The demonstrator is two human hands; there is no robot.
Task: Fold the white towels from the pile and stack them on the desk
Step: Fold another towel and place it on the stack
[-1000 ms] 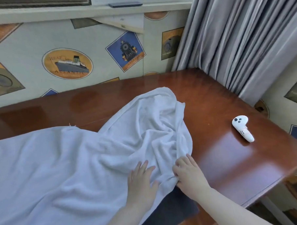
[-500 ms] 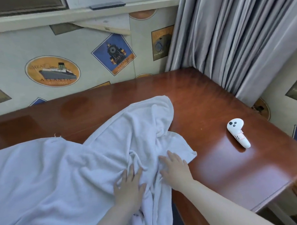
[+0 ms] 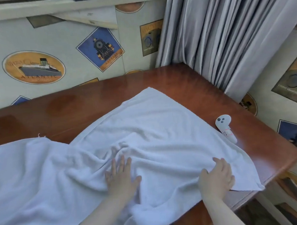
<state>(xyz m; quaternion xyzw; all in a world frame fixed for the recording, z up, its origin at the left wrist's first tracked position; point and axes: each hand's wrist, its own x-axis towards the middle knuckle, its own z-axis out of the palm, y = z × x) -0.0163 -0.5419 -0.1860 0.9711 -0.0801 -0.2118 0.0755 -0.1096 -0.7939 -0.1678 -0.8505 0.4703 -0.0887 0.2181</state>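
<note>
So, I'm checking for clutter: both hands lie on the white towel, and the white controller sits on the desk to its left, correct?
Not quite. In the head view the controller sits at the towel's right edge. Left hand and right hand do lie on it.

Soft daylight, glossy glare on desk (image 3: pixel 191 86), wide-angle edge distortion, slight blur

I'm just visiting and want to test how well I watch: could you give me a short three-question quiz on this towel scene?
1. True or false: the left hand lies flat, fingers straight, on the white towel.
2. Which small white thing lies on the desk at the towel's right edge? A) a mug B) a handheld controller C) a book
3. Fill in: the right hand rests near the towel's ____ corner (near or far).

Key: 1 true; 2 B; 3 near.
</note>
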